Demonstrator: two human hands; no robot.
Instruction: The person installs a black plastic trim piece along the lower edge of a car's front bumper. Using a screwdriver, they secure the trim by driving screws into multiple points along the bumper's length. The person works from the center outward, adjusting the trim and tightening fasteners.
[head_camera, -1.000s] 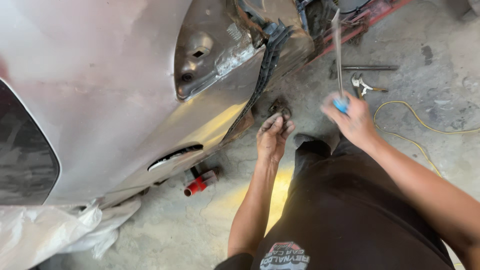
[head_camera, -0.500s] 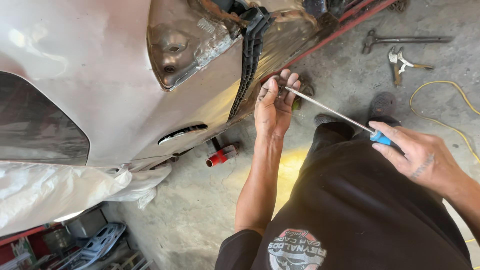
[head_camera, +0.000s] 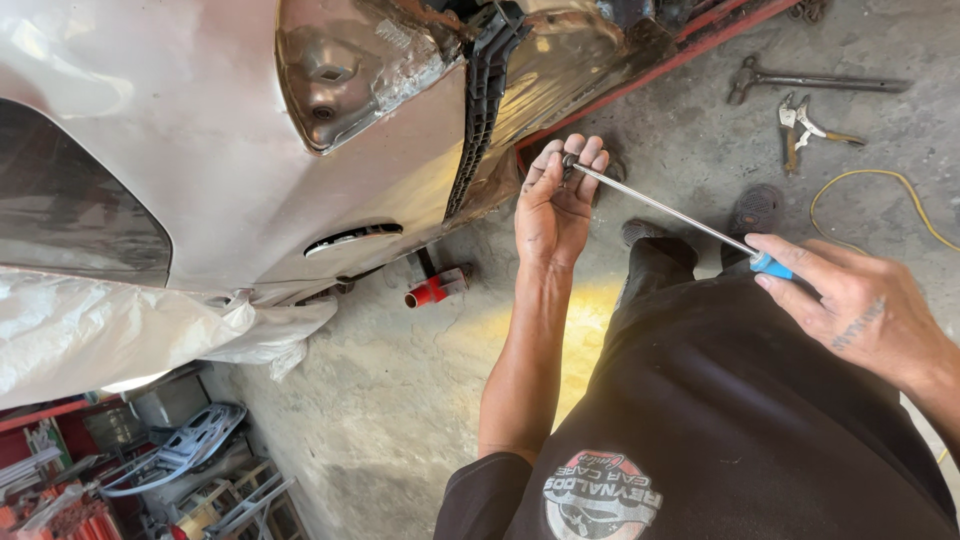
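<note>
Right hand (head_camera: 860, 310) grips screwdriver (head_camera: 665, 208) handle; left hand (head_camera: 555, 200) pinches its tip (fingers closed); keep shaft steady near bumper (head_camera: 400, 180).

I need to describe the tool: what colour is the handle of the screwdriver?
Blue, the screwdriver handle shows in the head view, in the right hand.

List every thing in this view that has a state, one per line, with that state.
Left hand: raised, fingers curled round the tip of the shaft.
Right hand: closed on the blue handle.
Screwdriver: held in the air between both hands, slanting.
Car body panel: dented and bare, with an empty lamp recess.
Black trim strip: hanging loose along the panel edge.
Red can: lying on its side on the floor.
Pliers: lying on the floor.
</note>
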